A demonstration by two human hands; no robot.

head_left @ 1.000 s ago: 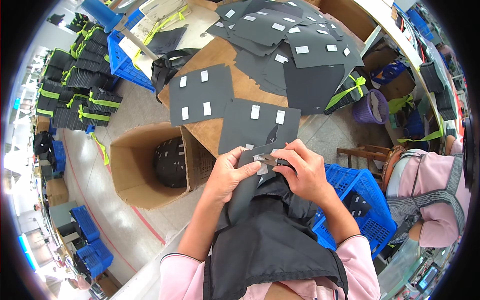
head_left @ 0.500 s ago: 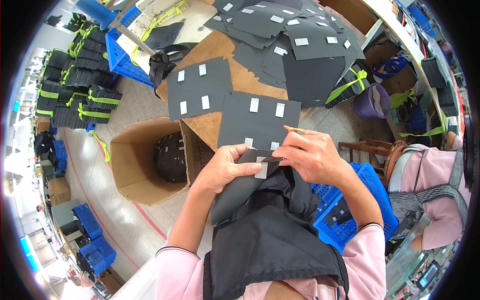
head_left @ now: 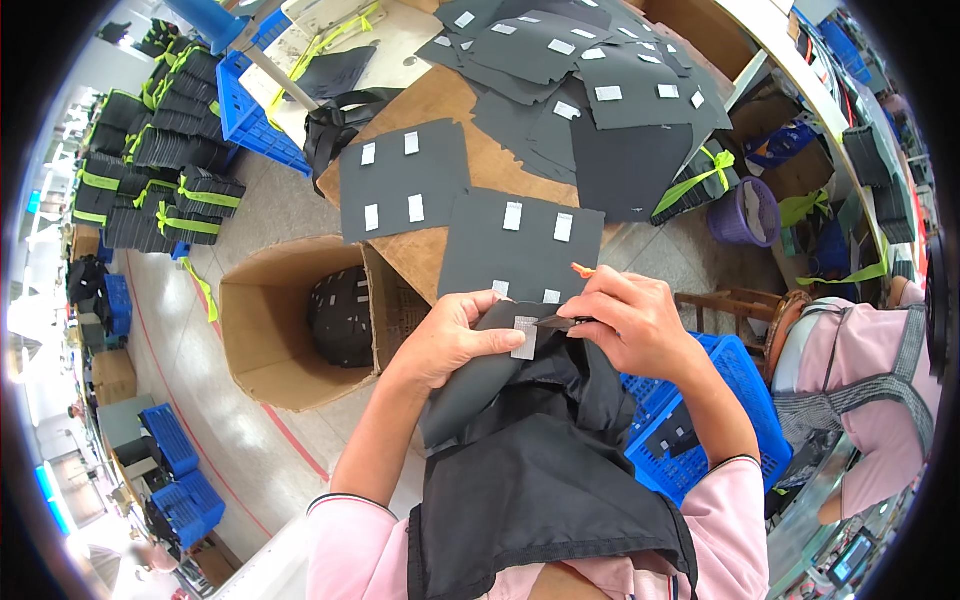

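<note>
Workshop floor [head_left: 190, 335] at left bears tied dark stacks [head_left: 130, 190], then an open cardboard box [head_left: 262, 330]. Left hand [head_left: 455, 338] pinches a dark sheet [head_left: 465, 390] before the black apron [head_left: 545, 490], thumb against its white label [head_left: 528, 335]. Right hand [head_left: 640, 320] grips a dark pointed tool [head_left: 555, 322]: its tip overlapped the label a second ago, now sits at the right edge, suggesting edge work. Farther right, a blue crate [head_left: 752, 385].

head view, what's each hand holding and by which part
The left hand holds a dark grey sheet near its edge, beside a white label; the right hand holds a pointed tool behind its tip.
</note>
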